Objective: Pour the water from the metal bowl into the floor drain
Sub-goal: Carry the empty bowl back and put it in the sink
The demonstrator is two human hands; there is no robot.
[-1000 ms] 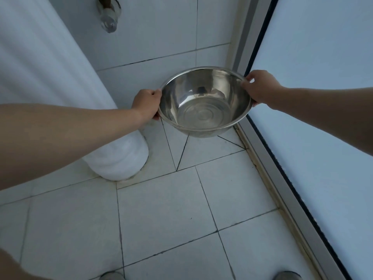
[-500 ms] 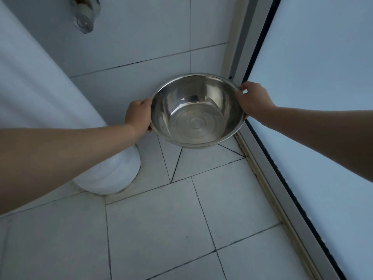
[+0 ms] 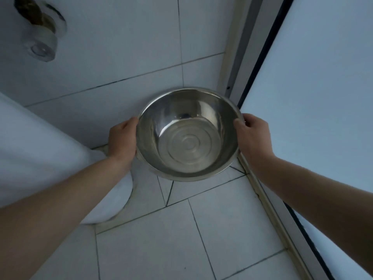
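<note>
A shiny metal bowl (image 3: 188, 136) hangs in the air over the far corner of the tiled floor, its mouth turned toward me. My left hand (image 3: 122, 139) grips its left rim and my right hand (image 3: 252, 133) grips its right rim. Clear water lies in the bottom, hard to make out over the ringed base. The floor drain is hidden; floor tile cuts (image 3: 166, 191) converge toward a spot under the bowl.
A white rounded pedestal (image 3: 60, 158) stands at the left, against the tiled wall. A pipe fitting (image 3: 43, 40) sticks out of the wall at the upper left. A frosted glass door (image 3: 314, 118) with a metal frame runs along the right.
The bowl and both hands have sunk lower and nearer the corner, and the view has tipped up the wall. The grip is unchanged.
</note>
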